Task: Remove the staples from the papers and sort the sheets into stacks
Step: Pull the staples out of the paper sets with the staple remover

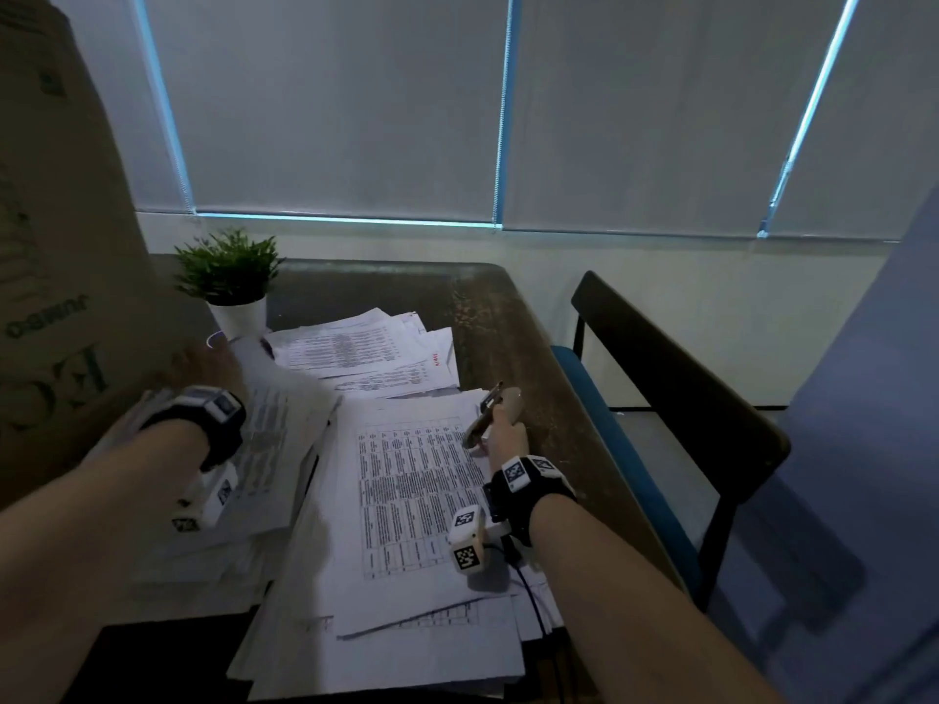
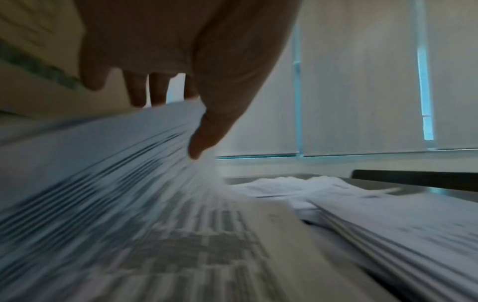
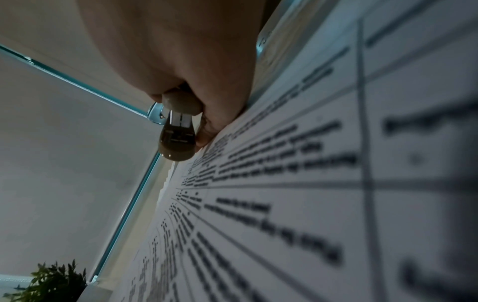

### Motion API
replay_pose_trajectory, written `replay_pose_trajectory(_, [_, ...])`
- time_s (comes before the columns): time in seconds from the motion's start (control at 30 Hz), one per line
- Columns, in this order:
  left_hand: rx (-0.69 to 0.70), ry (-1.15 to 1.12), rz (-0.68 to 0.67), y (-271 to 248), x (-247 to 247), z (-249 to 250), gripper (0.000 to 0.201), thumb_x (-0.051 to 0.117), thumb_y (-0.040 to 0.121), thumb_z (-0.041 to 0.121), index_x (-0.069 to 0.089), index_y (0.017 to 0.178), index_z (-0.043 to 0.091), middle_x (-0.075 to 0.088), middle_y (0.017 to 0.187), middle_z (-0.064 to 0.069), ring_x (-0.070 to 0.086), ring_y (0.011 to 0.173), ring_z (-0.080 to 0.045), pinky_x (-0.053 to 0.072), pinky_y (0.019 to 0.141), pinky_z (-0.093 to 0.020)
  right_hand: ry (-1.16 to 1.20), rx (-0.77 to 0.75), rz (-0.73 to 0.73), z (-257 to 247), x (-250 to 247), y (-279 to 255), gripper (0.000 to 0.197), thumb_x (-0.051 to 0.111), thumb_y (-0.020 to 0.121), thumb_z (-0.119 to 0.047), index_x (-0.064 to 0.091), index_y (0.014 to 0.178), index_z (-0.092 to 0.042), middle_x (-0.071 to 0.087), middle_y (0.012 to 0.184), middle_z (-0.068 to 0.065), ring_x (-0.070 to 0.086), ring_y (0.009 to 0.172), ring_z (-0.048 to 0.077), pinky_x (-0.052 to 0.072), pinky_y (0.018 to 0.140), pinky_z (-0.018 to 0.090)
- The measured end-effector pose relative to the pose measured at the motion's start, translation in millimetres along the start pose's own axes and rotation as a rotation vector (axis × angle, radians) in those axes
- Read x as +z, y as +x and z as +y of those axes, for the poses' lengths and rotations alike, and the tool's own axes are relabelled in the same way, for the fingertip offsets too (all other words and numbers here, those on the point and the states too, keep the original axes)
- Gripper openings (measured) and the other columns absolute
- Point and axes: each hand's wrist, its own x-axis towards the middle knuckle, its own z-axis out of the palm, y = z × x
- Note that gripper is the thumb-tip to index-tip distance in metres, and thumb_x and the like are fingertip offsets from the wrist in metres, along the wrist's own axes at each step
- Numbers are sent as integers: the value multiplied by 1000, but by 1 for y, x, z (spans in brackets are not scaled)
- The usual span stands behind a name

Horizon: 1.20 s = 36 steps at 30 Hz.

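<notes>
The left hand (image 1: 213, 365) is lifting a printed sheet (image 2: 108, 155) off the pile at the left edge of the desk (image 1: 513, 348), beside a cardboard box (image 1: 61, 256). In the left wrist view the thumb lies on the upper face near the sheet's far edge and the fingers (image 2: 157, 90) reach past that edge, so it reads as a light pinch, though motion blur hides the actual contact.

The right hand (image 1: 505, 424) is curled around a staple remover (image 1: 489, 414), its heel resting on the table-printed top page (image 1: 416, 495) of the middle stack, near that page's far right corner. Whether a staple sits under the tool's tip cannot be told.

A looser heap of sheets (image 1: 366, 353) lies toward the desk's far edge, just in front of a small potted plant (image 1: 231, 282); a chair (image 1: 676, 398) stands off the right edge.

1 sheet like this should be almost weightless and floppy: held at 1 edge it bows and drags, and the sheet below may slide with it (paper on paper is slippery). A corner or short-edge pinch, thumb on top and fingers beneath, looks the best hold. Stapled corners would tear if yanked, so the hard little remover probably wants the page pinned flat beside the staple.
</notes>
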Motion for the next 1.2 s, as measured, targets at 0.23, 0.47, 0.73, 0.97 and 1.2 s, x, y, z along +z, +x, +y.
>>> replay_pose_trajectory(0.23, [53, -122, -715, -84, 15, 90, 90, 58, 79, 65, 32, 144, 8, 42, 144, -14, 48, 123, -30, 40, 102, -36, -102, 10, 6, 0, -6, -4, 69, 42, 98, -51, 30, 149, -6, 46, 145, 16, 49, 129, 34, 33, 111, 43])
replay_pose_trajectory(0.47, [52, -4, -685, -97, 20, 110, 38, 58, 93, 26, 51, 121, 0, 57, 92, -13, 51, 82, -23, 43, 75, -29, -131, -8, 15, 4, -5, 3, 69, 42, 98, -52, 31, 148, -6, 48, 143, 15, 50, 127, 34, 35, 110, 43])
replay_pose_trajectory(0.73, [38, 22, -503, -95, 33, 100, 33, 60, 89, 26, 35, 72, 12, 25, 67, -10, 51, 120, -30, 36, 103, -39, -131, -21, 26, 5, -4, 2, 69, 43, 97, -52, 34, 147, -5, 51, 140, 17, 52, 124, 35, 36, 108, 42])
replay_pose_trajectory(0.97, [5, -205, -619, -95, 39, 99, 58, 62, 89, 35, 45, 134, 2, 51, 133, -14, 54, 116, -29, 44, 93, -31, -123, -31, 15, 9, 0, 3, 82, 46, 87, -62, 35, 146, -7, 53, 135, 15, 55, 118, 36, 39, 106, 48])
replay_pose_trajectory(1.2, [-85, -732, -520, -91, 41, 101, 38, 67, 86, 17, 55, 119, 3, 60, 114, -14, 56, 96, -25, 46, 82, -31, -157, -36, 49, 7, -2, 4, 70, 45, 96, -54, 35, 146, -6, 51, 139, 17, 52, 122, 37, 37, 108, 47])
